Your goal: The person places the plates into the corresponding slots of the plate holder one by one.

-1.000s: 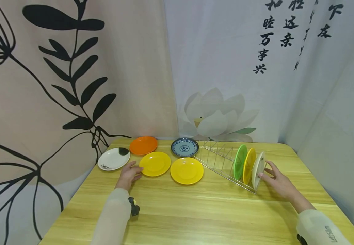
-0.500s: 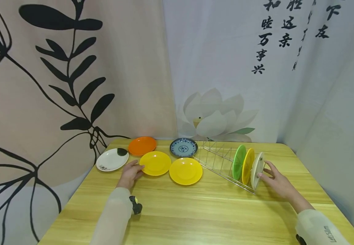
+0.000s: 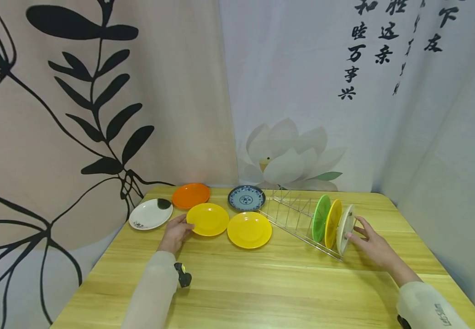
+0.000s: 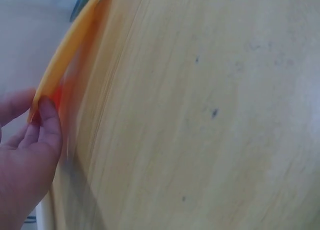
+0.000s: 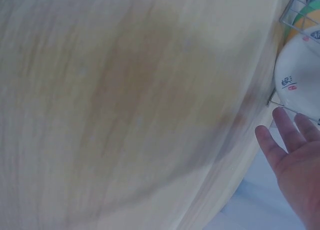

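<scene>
My left hand (image 3: 176,232) pinches the left rim of a yellow plate (image 3: 207,220) between thumb and fingers. In the left wrist view, this hand (image 4: 32,150) holds that plate (image 4: 62,55), seen edge-on with its rim off the table. A second yellow plate (image 3: 249,230) lies just to its right. At the wire dish rack (image 3: 295,228), my right hand (image 3: 371,244) is beside a white plate (image 3: 345,229) with small printed marks. Seen from the right wrist, the fingers (image 5: 289,132) are extended near this plate (image 5: 300,75); contact is unclear.
Green (image 3: 321,218) and yellow (image 3: 333,223) plates stand in the rack beside the white one. An orange plate (image 3: 190,196), a black-spotted white plate (image 3: 151,214) and a blue patterned plate (image 3: 246,198) lie towards the back of the wooden table (image 3: 270,292).
My left thumb has come over the yellow plate's rim, and the hand now grips it; the plate has shifted very slightly. My right hand stays beside the white plate.
</scene>
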Tool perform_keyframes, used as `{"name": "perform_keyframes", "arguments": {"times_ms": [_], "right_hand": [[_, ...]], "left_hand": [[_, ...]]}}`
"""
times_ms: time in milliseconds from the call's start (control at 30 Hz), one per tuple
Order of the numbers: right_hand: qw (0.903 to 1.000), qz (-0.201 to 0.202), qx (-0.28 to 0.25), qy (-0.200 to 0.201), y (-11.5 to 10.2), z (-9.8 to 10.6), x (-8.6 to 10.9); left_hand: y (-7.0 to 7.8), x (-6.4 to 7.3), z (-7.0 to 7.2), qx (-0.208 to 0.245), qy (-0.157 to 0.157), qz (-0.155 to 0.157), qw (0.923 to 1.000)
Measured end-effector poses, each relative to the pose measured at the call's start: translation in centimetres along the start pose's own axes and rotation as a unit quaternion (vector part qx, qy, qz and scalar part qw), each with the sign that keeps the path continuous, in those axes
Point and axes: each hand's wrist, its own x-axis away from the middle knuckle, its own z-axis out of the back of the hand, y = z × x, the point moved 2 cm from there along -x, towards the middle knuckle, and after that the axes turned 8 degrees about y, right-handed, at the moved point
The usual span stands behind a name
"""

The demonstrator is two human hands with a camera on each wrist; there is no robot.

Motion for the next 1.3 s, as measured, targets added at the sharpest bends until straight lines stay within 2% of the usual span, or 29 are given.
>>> {"name": "perform_keyframes", "arguments": {"times_ms": [167, 367, 500, 767, 1300], "right_hand": [[1.0, 0.001, -0.001, 0.001, -0.03, 0.01, 0.09], [1.0, 0.003, 0.0, 0.001, -0.11, 0.05, 0.19], [1.0, 0.001, -0.003, -0.001, -0.16, 0.05, 0.23], [1.0, 0.0, -0.001, 0.0, -0.15, 0.04, 0.21], [1.0, -0.003, 0.005, 0.0, 0.25, -0.12, 0.0]], "left_hand": [[-0.09, -0.1, 0.01, -0.001, -0.004, 0.008, 1.0], [-0.22, 0.08, 0.04, 0.001, -0.016, 0.003, 0.9999], [-0.34, 0.1, -0.03, 0.015, -0.024, 0.009, 0.9995], [-0.6, 0.28, -0.05, 0.022, -0.018, 0.02, 0.9994], [0.16, 0.55, 0.35, 0.083, -0.051, 0.024, 0.9949]]}}
